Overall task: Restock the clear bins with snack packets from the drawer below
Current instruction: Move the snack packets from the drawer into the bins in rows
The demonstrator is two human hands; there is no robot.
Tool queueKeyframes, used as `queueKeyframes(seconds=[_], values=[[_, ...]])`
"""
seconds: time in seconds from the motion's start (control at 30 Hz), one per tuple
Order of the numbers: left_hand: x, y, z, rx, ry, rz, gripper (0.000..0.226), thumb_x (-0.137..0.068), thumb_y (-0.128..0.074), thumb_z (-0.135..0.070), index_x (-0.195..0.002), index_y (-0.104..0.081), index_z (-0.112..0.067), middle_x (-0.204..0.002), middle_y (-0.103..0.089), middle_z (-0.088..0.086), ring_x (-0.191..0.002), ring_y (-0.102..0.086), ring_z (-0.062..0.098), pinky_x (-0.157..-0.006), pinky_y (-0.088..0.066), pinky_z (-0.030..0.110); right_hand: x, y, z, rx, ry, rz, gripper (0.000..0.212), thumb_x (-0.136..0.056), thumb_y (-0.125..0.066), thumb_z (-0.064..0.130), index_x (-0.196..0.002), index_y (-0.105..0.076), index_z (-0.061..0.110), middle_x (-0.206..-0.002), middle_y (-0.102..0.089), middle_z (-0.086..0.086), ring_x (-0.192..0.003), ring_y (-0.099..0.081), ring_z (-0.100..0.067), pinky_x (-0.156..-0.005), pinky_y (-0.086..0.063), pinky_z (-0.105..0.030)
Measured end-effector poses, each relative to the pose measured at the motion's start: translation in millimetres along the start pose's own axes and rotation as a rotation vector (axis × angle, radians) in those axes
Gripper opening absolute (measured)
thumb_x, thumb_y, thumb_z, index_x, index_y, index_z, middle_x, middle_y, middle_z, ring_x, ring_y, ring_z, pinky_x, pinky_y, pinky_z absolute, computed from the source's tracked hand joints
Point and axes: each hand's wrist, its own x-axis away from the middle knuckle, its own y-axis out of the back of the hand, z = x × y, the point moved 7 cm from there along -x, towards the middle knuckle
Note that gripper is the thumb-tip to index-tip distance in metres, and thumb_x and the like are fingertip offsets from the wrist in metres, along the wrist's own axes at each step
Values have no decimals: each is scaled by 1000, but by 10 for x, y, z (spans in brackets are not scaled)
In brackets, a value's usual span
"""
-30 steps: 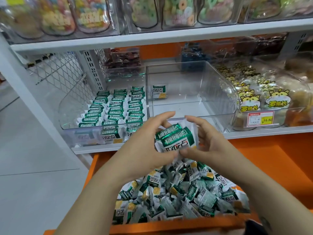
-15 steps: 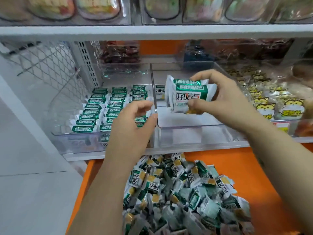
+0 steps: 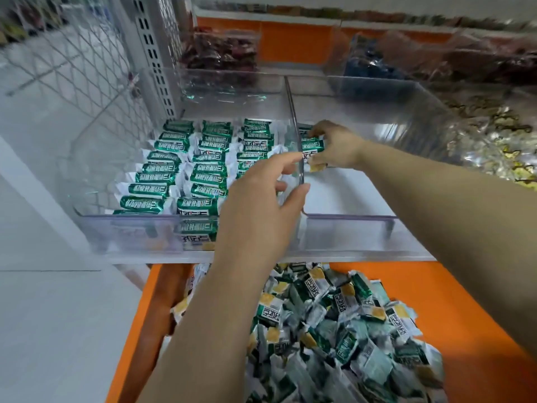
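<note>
wire mesh [image 3: 72, 68] left; gold-wrapped snacks [image 3: 494, 135] right.

The right hand [image 3: 337, 146] gripped a small stack of green-and-white snack packets [image 3: 312, 149] at the far left corner of the right clear bin [image 3: 348, 218]. The left hand [image 3: 267, 205] pinched the wall [image 3: 291, 112] between that bin and the left clear bin [image 3: 130, 219], which was lined with packet rows [image 3: 203, 158]. Below, loose packets [image 3: 334, 330] lay heaped in the orange drawer [image 3: 465, 315].
</note>
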Motion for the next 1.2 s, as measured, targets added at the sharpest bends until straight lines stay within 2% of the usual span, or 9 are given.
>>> queueKeyframes(seconds=[0.1, 0.23, 0.57, 0.73, 0.83, 0.9, 1.0, 1.07, 1.2], values=[[-15, -5, 21, 1, -2, 4, 37, -90, -62, -28, -125, -56, -38, -107, -56, -23, -93, -60, -3, -78, -45, 14, -152, -57, -87, 143, 9, -5, 53, -82, -69, 14, -131, -47, 10, -125, -56, -14, -103, -55, -27, -86, -48, -36], [1, 3, 9, -6, -34, -10, 38, -90, -61, -27, -126, -56, -38, -112, -60, -21, -94, -62, 0, -82, -49, 23, -242, -45, -180, 226, -19, -94, 62, -80, -72, 26, -135, -47, 15, -126, -49, -19, -110, -52, -35, -93, -43, -35], [11, -7, 15, -12, -49, -31, 38, -91, -61, -27, -127, -55, -38, -109, -59, -23, -92, -61, -2, -79, -43, 11, -246, -116, -193, 159, -7, -118, 58, -84, -71, 21, -136, -47, 14, -129, -48, -18, -113, -50, -32, -86, -37, -24], [35, -23, -19, -47, -69, -46, 38, -93, -58, -28, -130, -53, -37, -116, -59, -18, -96, -60, 1, -79, -48, 24, -171, -17, -120, 186, -14, -99, 72, -81, -72, 22, -144, -37, 18, -136, -43, -17, -120, -46, -32, -98, -40, -31], [81, -53, -26, -103, -111, -78, 40, -94, -55, -27, -133, -51, -34, -122, -55, -14, -104, -55, 4, -84, -44, 26, 123, 202, 41, 149, 28, -185, 63, -83, -69, 21, -141, -43, 18, -139, -45, -15, -129, -40, -30, -103, -33, -29], [139, -36, -32, -127, -148, -171, 35, -95, -54, -25, -129, -55, -29, -121, -54, -11, -104, -53, 7, -90, -46, 34, 483, 342, 214, 99, 106, -273, 50, -85, -68, 22, -132, -54, 17, -135, -52, -11, -126, -44, -27, -101, -31, -25], [289, 6, -82, -114, -244, -359, 27, -91, -51, -17, -115, -62, -19, -107, -58, -4, -92, -55, 11, -81, -50, 46, 1158, 404, 409, 40, 225, -373, 30, -88, -66, 21, -118, -65, 17, -111, -64, 4, -110, -52, -18, -88, -32, -17], [420, -21, -141, -99, -322, -416, 22, -90, -49, -13, -107, -62, -17, -99, -60, -3, -87, -57, 14, -76, -50, 42, 1595, 413, 461, -14, 275, -461, 27, -87, -63, 19, -114, -66, 18, -96, -59, 13, -93, -47, -7, -78, -30, -5], [673, -264, -211, -85, -440, -300, 20, -87, -49, -11, -102, -62, -13, -91, -60, -2, -75, -55, 9, -70, -48, 22, 2200, 328, 300, -158, 292, -528, 23, -85, -58, 15, -107, -66, 16, -82, -53, 22, -71, -48, 3, -66, -34, -2]])
